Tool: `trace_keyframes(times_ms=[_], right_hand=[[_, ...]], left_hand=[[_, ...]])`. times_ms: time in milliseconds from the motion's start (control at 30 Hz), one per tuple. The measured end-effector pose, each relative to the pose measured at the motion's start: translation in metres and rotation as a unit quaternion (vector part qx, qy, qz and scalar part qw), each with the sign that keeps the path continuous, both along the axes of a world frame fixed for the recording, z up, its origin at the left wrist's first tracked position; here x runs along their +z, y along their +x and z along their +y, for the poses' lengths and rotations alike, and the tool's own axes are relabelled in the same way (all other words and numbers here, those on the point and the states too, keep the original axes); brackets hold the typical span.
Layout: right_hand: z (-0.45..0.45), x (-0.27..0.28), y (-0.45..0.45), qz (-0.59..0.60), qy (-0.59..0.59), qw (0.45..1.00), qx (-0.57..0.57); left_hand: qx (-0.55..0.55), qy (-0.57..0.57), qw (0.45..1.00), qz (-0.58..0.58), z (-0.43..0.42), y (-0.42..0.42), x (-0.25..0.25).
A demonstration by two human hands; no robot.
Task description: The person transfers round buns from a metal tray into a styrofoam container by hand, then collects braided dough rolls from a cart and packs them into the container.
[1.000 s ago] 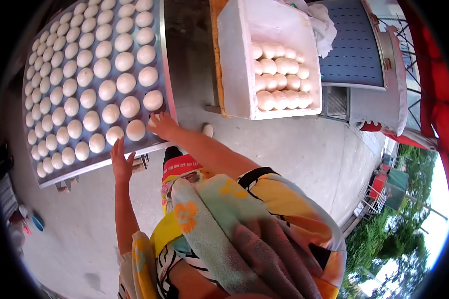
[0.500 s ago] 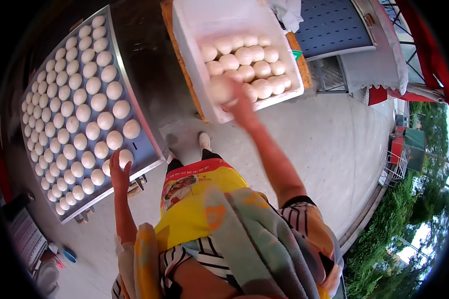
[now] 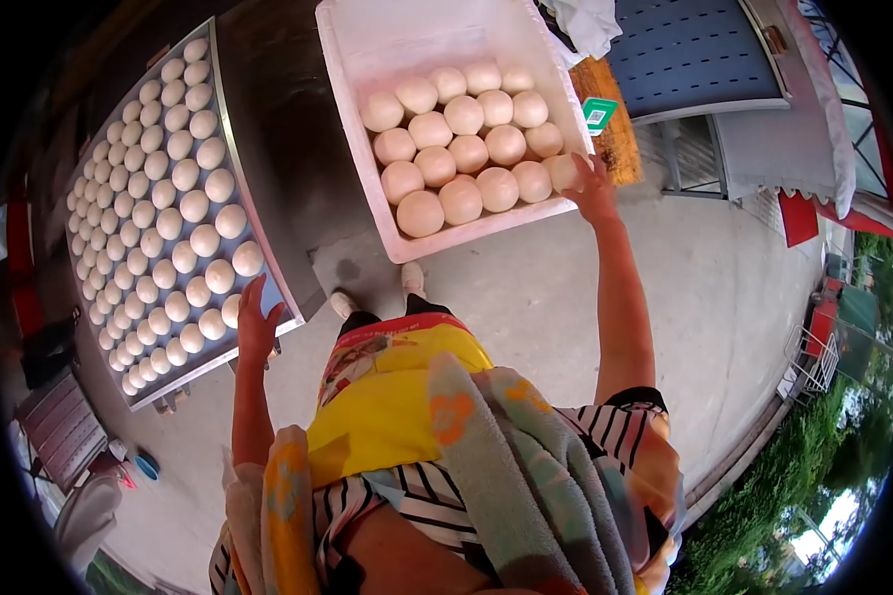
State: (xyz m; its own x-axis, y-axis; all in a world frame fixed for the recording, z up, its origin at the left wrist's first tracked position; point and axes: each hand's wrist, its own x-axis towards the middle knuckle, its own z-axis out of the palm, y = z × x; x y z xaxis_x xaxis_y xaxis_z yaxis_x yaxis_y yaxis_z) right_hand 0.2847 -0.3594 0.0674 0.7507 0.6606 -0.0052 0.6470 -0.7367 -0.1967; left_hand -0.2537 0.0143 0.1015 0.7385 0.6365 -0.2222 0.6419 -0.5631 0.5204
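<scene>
Round white dough balls (image 3: pixel 194 206) stand in rows on a blue-grey tray (image 3: pixel 268 297) with a metal rim at the left. My left hand (image 3: pixel 257 319) is at the tray's near right corner, fingers spread beside the last ball, holding nothing. A white foam box (image 3: pixel 362 149) in the middle holds several rows of larger dough balls (image 3: pixel 468 153). My right hand (image 3: pixel 593 188) reaches over the box's near right corner, with its fingers curved on the corner ball (image 3: pixel 565 173). Whether the fingers grip that ball is partly hidden.
The box rests on a wooden surface (image 3: pixel 610 119) bearing a green card (image 3: pixel 598 113) with a code. A blue slotted panel (image 3: pixel 700 55) stands at the upper right. A red cart (image 3: pixel 821 322) is farther right, and a folding chair (image 3: pixel 62 426) at the left.
My right hand has gone from the tray to the box, first over its left side, then to its right corner. My left hand stays by the tray. The view has swung right.
</scene>
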Motion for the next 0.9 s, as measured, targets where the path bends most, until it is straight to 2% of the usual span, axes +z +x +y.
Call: trace_keyframes(times_ms=[67,167,333,467,567,600,667,767,833,867,900], right_hand=[[0.004,0.015,0.002,-0.068,-0.119,0.991,-0.006],[0.015,0.001,0.001,-0.047,-0.132,0.989,-0.039],[0.028,-0.011,-0.004,-0.046,-0.085,0.992,-0.076],[0.031,-0.031,-0.012,-0.023,-0.033,0.990,-0.136],[0.038,-0.012,-0.009,0.011,-0.181,0.977,-0.111],[0.056,0.027,-0.017,0.054,-0.250,0.958,-0.128],[0.052,0.029,-0.006,0.020,-0.306,0.947,-0.098],[0.035,0.000,0.000,-0.024,-0.264,0.963,-0.053],[0.026,-0.029,0.020,-0.030,-0.284,0.957,-0.048],[0.021,-0.050,0.035,-0.035,-0.293,0.955,-0.036],[-0.004,-0.090,0.065,-0.066,-0.263,0.962,0.039]], left_hand=[[0.008,-0.015,1.000,0.005,-0.005,0.007,0.004],[-0.009,0.008,1.000,-0.006,-0.008,0.017,0.006],[0.011,-0.013,1.000,-0.014,-0.011,0.013,0.011],[0.019,-0.021,1.000,-0.008,-0.016,-0.011,-0.016],[0.025,-0.016,1.000,-0.004,-0.022,-0.016,-0.008],[0.031,-0.013,0.999,-0.003,-0.023,-0.020,-0.010],[0.038,-0.007,0.999,-0.003,-0.025,-0.029,-0.016],[0.046,-0.020,0.999,-0.019,-0.027,-0.042,-0.017],[0.062,-0.032,0.997,-0.025,-0.028,-0.053,-0.017],[0.083,-0.040,0.996,-0.012,-0.030,-0.062,-0.022],[0.077,-0.022,0.997,-0.019,-0.028,-0.078,-0.038]])
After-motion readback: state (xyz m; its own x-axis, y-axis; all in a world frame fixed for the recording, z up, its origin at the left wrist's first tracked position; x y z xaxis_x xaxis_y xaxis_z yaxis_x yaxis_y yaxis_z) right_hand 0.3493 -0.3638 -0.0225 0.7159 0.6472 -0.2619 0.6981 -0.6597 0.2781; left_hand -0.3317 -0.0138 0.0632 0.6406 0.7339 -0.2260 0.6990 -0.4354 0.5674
